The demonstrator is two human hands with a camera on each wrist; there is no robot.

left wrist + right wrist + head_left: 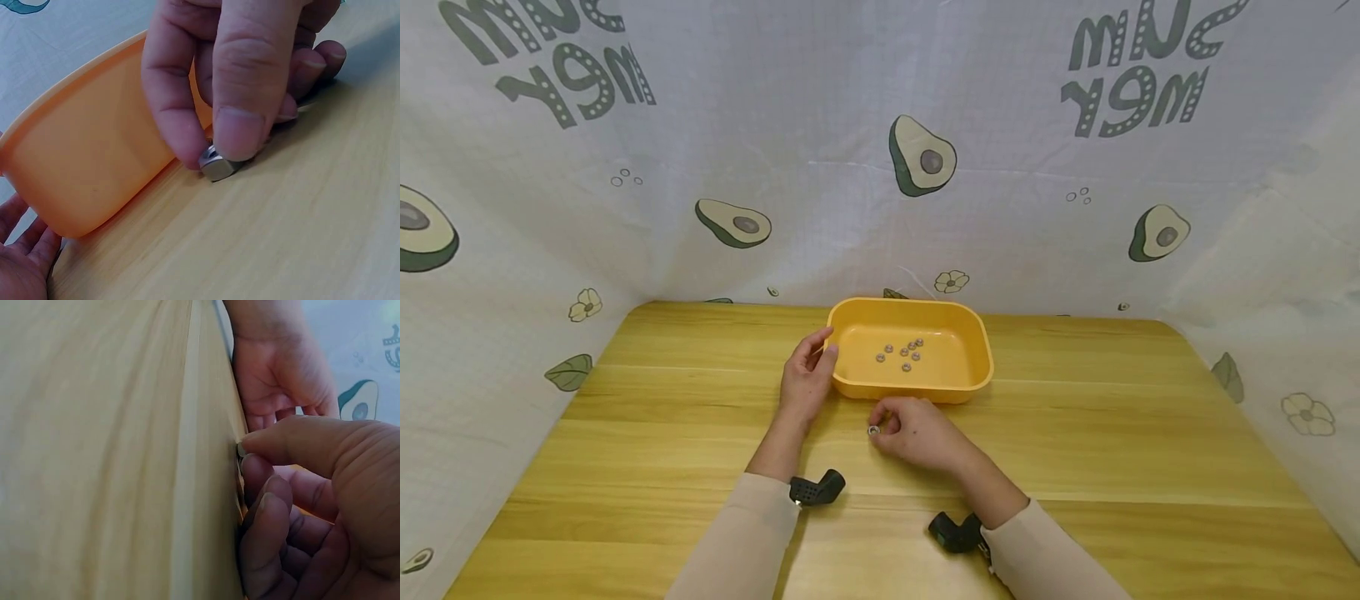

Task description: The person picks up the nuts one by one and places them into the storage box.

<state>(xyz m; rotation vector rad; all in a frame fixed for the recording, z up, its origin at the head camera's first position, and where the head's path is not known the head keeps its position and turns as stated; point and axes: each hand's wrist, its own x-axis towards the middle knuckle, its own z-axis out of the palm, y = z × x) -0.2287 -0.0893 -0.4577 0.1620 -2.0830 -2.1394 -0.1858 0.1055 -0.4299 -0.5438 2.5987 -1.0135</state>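
A small metal hex nut is pinched between the thumb and index finger of my right hand, low at the wooden tabletop in front of the yellow bin. In the right wrist view the thumb and fingers of the right hand mostly hide this nut. The yellow bin appears orange in the left wrist view. Several similar nuts lie scattered on its floor. My left hand rests against the bin's left side, fingers fairly straight.
The wooden table extends to both sides of the bin. Behind it hangs a white cloth printed with avocados and lettering. Each wrist carries a black camera mount.
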